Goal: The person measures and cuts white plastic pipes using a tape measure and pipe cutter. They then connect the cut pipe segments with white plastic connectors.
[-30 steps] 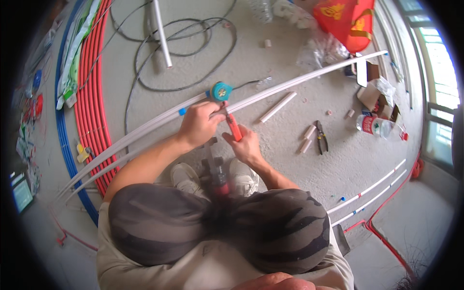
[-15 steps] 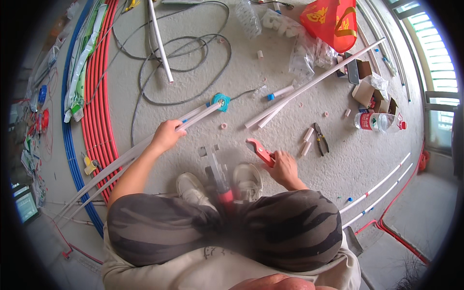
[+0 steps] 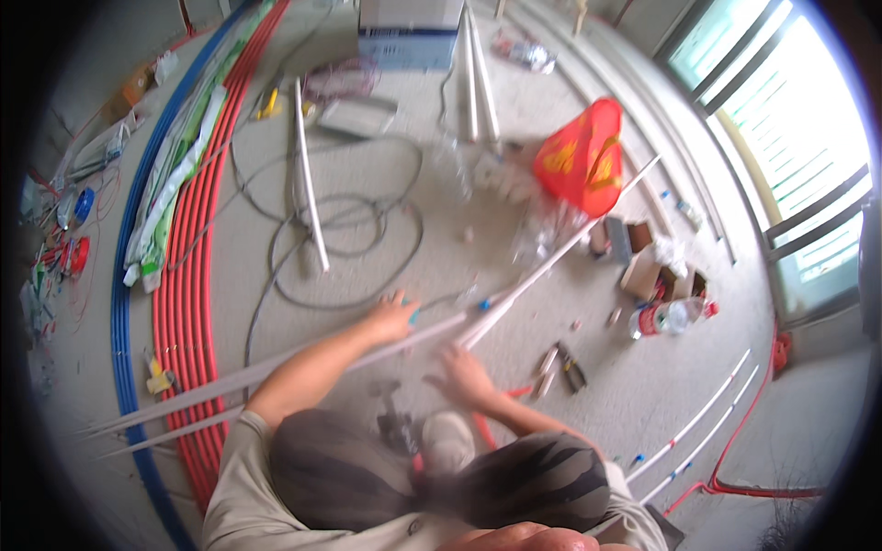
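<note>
My left hand [image 3: 391, 318] reaches out over the white pipes [image 3: 303, 360], its fingers closed around a teal tape measure [image 3: 413, 317], most of which they hide. The pipes run down left beneath that forearm. Blurred by motion, my right hand [image 3: 467, 375] has its fingers apart and holds nothing. It hovers by the near ends of white pipes [image 3: 514, 298] that slant up to the right. A red pipe cutter [image 3: 484, 428] lies below my right wrist, partly hidden by the forearm. Between my legs is a blurred dark tool [image 3: 395, 425] with a red part.
Red pipes [image 3: 184, 331] and blue pipes [image 3: 119, 321] line the left. A grey cable [image 3: 418, 243] loops across the floor ahead. To the right are pliers [image 3: 571, 369], a water bottle [image 3: 657, 320], cardboard boxes [image 3: 643, 274] and a red bag [image 3: 579, 161]. A box [image 3: 409, 46] stands far ahead.
My right hand has let go of the pipe cutter, now on the floor, and moved left toward the pipe ends. My left hand has slid forward along the pipes to the tape measure. The view has tilted up.
</note>
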Available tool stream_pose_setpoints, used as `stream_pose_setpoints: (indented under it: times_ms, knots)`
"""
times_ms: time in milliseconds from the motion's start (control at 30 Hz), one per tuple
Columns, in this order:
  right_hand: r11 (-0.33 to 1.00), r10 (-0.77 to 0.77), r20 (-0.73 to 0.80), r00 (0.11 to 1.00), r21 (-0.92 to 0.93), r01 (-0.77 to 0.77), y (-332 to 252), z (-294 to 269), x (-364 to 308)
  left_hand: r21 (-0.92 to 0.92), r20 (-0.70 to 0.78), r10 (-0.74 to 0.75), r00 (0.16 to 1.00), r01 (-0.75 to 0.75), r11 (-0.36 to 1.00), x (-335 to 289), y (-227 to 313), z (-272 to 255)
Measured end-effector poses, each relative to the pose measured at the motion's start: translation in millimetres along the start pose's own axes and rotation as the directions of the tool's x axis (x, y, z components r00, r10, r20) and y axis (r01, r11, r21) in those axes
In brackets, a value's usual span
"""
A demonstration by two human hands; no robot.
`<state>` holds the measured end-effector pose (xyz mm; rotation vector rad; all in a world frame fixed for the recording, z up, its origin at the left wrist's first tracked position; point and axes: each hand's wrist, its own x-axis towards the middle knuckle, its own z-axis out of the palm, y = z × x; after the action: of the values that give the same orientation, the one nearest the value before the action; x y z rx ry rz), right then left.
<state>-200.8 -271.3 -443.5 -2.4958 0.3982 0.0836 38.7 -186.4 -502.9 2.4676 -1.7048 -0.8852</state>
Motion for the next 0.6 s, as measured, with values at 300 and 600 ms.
stream_pose_setpoints:
  times_ms: [300, 600]
  knots:
    - [0.879, 0.273, -0.029, 0.962, 0.413, -0.237, 1.1, -28.6, 20.6, -0.43, -0.419, -0.164, 0.893, -0.037, 0.902, -28.1, 18.6, -31.7]
    - [0.518, 0.064, -0.002, 0.998, 0.855, -0.032, -27.8, -61.6, 68.8, -0.099, -0.757, 0.206, 0.62, -0.421, 0.902, -97.5, 66.6, -92.4]
